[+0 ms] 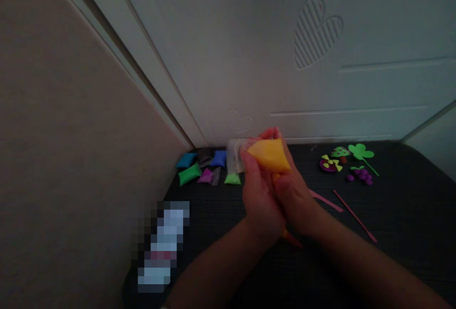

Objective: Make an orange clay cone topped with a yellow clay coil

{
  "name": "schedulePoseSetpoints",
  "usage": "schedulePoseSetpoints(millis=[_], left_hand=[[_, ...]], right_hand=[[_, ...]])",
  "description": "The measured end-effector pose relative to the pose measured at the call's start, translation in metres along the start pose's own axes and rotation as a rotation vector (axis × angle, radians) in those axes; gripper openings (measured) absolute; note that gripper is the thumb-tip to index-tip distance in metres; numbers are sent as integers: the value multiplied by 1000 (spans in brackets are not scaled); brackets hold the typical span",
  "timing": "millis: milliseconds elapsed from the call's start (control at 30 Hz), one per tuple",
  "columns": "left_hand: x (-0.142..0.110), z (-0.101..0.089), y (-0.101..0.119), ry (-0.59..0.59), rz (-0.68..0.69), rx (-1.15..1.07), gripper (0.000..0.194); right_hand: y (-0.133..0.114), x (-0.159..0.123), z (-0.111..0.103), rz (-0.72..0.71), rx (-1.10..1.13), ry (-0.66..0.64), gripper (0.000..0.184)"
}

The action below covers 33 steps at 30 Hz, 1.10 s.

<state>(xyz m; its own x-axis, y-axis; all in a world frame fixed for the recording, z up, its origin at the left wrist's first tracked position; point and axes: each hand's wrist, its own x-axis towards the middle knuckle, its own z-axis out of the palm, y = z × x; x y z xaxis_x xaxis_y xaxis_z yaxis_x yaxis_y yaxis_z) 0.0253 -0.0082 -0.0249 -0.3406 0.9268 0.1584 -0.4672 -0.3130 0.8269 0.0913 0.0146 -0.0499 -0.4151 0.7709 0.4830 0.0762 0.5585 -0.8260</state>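
Note:
A small yellow packet of modelling clay [270, 153] is held up over the dark table, its broad face towards me. My left hand [258, 195] is closed on it, with the thumb along its left edge. My right hand [292, 192] is closed against the left hand and grips the packet's lower part, where a bit of yellow-orange shows between the hands. The fingers behind the packet are mostly hidden. Under the wrists an orange pointed thing [292, 239] shows in part. A clear plastic container [234, 156] stands just behind my left hand.
Several coloured clay packets, including a green one [190, 174] and a blue one [218, 158], lie at the back left. Pink modelling tools [355, 216] lie to the right. Beyond them are clay pieces: a clover [361, 151], purple balls [362, 174] and a purple dish [327, 167]. A pixelated object [166, 247] lies left.

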Motion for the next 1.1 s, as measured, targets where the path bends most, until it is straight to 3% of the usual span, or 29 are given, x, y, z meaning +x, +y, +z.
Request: schedulePoseSetpoints(millis=[167,233,333,467,567,733,800,867,1000,1100], left_hand=[[25,-14,15,128,97,-66,38],[40,-23,23,200,197,-128,34],[55,-32,29,261,187,-224,33],[49,-23,21,287,195,-231,34],[37,-12,15,176,109,-252,35],[42,-17,22,106,192,-195,32],[50,-26,25,94,228,-131,19],[54,-34,26,25,232,50,11],[48,-39,24,-213,308,691,15],[40,-35,22,-357,356,919,25]], right_hand=[[-16,-8,9,1,40,-212,76],[-19,-16,16,-3,18,-297,81],[-17,-24,23,-26,-3,-408,93],[-11,-17,20,57,46,-340,86],[-9,-4,8,126,128,-263,76],[-8,10,-13,183,126,-315,51],[-6,13,-23,135,39,-256,37],[-4,16,-36,95,-40,-94,24],[-9,16,-65,160,48,397,18],[-23,12,-75,133,151,549,15]])
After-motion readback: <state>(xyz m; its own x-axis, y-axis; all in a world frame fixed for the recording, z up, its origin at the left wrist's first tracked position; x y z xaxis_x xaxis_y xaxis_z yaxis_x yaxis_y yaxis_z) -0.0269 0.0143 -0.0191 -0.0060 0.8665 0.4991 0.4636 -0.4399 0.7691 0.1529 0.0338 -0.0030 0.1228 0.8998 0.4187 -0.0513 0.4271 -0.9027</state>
